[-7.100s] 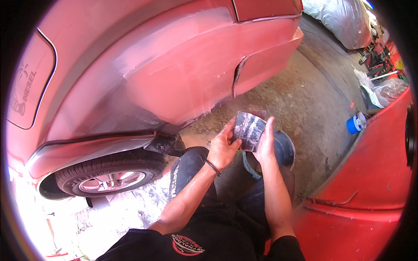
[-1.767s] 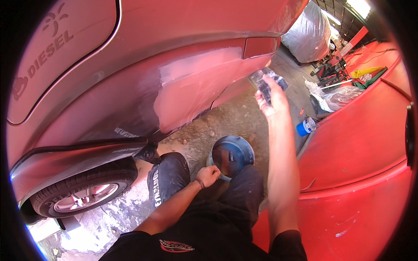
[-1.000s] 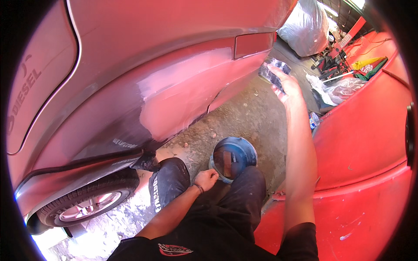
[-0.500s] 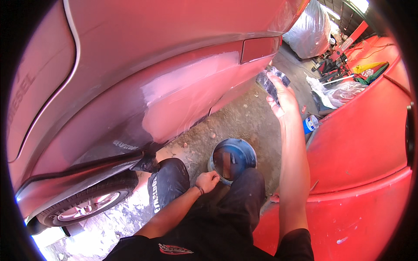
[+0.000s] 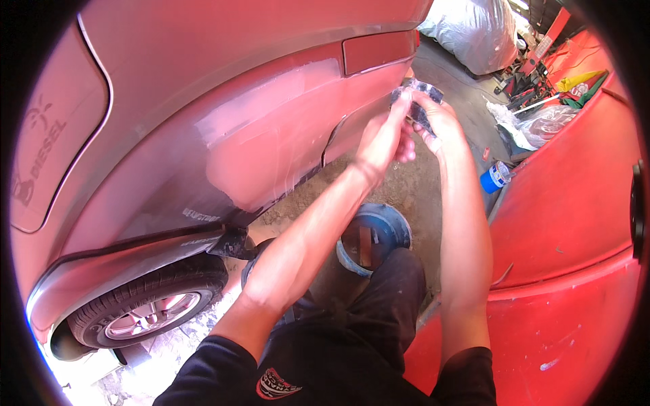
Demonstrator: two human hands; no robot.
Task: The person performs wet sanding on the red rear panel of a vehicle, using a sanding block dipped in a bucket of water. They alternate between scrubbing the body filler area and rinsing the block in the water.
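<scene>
My right hand (image 5: pixel 443 125) grips a dark, shiny, wet-looking piece of sandpaper (image 5: pixel 429 88) up beside the car's lower edge. My left hand (image 5: pixel 384 139) has its thumb and fingers closed on the near side of the same sheet; the finger ends are partly hidden. To the left stands a dull red car body panel (image 5: pixel 156 149) with a paler pink sanded patch (image 5: pixel 254 152) on it. Under my forearms, between my legs, sits a blue bucket (image 5: pixel 398 223) of liquid, with a brownish block (image 5: pixel 365 247) in it.
A car wheel (image 5: pixel 152 314) is at lower left. Close on my right curves a large red panel (image 5: pixel 569 216), with a small blue can (image 5: pixel 496 177) beside it. Farther off are clear plastic sheeting (image 5: pixel 545 125) and a plastic-wrapped bulky shape (image 5: pixel 474 34).
My left hand has risen from beside the bucket to the sandpaper and taken hold of it. My right hand still holds the sheet at nearly the same place. The view has shifted slightly.
</scene>
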